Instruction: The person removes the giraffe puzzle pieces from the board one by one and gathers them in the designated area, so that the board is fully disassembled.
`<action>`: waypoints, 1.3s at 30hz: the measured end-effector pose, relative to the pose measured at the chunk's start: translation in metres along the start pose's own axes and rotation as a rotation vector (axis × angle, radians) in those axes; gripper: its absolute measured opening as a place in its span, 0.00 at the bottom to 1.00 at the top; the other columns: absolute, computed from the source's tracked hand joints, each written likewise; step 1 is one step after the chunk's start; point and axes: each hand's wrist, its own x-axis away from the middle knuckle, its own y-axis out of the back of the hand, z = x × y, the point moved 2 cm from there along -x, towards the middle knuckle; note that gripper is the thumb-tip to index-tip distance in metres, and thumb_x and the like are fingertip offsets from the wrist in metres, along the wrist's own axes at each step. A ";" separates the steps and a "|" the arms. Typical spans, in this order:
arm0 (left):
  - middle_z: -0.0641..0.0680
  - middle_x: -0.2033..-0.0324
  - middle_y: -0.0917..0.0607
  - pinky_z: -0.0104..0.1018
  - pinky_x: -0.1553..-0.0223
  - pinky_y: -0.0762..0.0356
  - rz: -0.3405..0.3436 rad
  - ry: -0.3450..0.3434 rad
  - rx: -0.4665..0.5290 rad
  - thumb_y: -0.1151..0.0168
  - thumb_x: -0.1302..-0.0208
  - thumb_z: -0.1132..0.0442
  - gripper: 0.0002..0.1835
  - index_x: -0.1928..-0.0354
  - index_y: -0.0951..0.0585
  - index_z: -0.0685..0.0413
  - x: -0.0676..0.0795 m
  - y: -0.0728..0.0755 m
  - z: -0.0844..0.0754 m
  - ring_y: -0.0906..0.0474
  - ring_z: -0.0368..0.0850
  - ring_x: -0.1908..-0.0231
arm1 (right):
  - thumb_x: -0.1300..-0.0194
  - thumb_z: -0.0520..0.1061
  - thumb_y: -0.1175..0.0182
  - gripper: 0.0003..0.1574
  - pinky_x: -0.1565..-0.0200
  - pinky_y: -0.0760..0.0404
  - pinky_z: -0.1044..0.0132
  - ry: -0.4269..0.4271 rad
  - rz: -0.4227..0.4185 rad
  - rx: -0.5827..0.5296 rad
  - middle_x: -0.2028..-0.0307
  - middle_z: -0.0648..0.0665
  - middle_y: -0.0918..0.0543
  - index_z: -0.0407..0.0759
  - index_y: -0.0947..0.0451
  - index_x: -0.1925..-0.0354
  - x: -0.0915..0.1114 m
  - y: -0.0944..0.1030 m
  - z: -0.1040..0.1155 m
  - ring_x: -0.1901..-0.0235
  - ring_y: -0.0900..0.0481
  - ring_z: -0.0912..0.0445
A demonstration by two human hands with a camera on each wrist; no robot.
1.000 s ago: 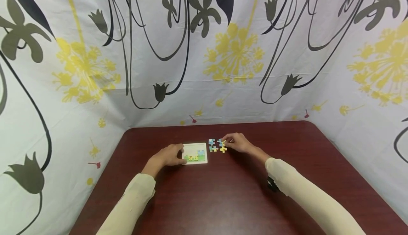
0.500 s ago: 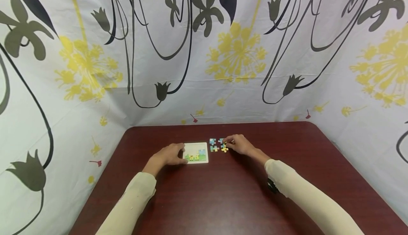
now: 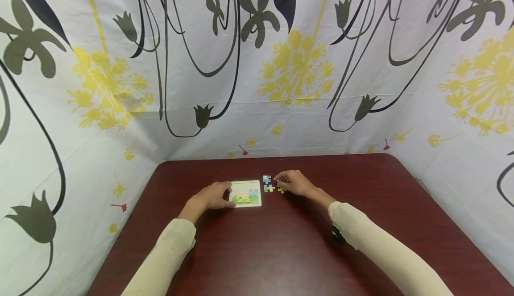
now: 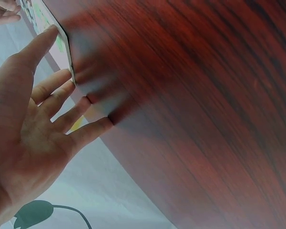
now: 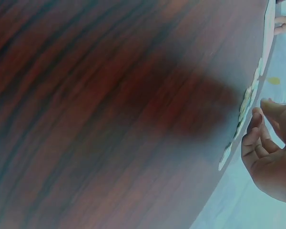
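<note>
A pale puzzle tray (image 3: 259, 193) lies on the table, with several pieces fitted along its lower part. My left hand (image 3: 213, 195) touches its left side, thumb near the front corner and fingertips by the back one. In the left wrist view, the left hand's fingers (image 4: 50, 93) are spread, the outer ones coming down on the tabletop. My right hand (image 3: 296, 182) is bent over the loose puzzle pieces (image 3: 268, 188) right of the tray, hiding part of them. In the right wrist view, its thumb (image 5: 271, 109) and index tips are close together, with no piece visible between.
The loose pieces sit in a small cluster, a blue one (image 3: 267, 178) at the back. A dark red wooden table (image 3: 257, 251) extends around them. Behind and beside it hangs a white cloth (image 3: 241, 86) printed with flowers.
My right hand has shifted slightly left over the right-hand pieces and now covers more of them. The left hand and tray have stayed in place.
</note>
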 end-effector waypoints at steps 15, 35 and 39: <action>0.51 0.50 0.17 0.51 0.45 0.23 -0.005 -0.006 -0.003 0.23 0.40 0.46 0.30 0.41 0.21 0.52 0.000 -0.001 0.000 0.23 0.47 0.52 | 0.29 0.38 0.33 0.13 0.57 0.16 0.61 0.051 0.044 -0.036 0.56 0.44 0.10 0.38 0.14 0.47 -0.018 -0.030 0.030 0.58 0.13 0.53; 0.51 0.48 0.16 0.51 0.42 0.23 0.010 0.015 0.008 0.23 0.39 0.46 0.31 0.39 0.21 0.52 -0.001 0.002 -0.004 0.22 0.47 0.49 | 0.29 0.37 0.35 0.17 0.58 0.19 0.62 0.185 0.145 -0.009 0.53 0.40 0.12 0.35 0.15 0.43 -0.032 -0.051 0.052 0.62 0.16 0.51; 0.52 0.48 0.16 0.50 0.42 0.23 0.012 0.019 0.008 0.23 0.39 0.47 0.30 0.40 0.21 0.53 -0.001 0.001 -0.002 0.22 0.48 0.50 | 0.29 0.37 0.35 0.16 0.58 0.21 0.61 0.180 0.153 -0.005 0.56 0.37 0.15 0.37 0.15 0.45 -0.032 -0.053 0.053 0.63 0.19 0.51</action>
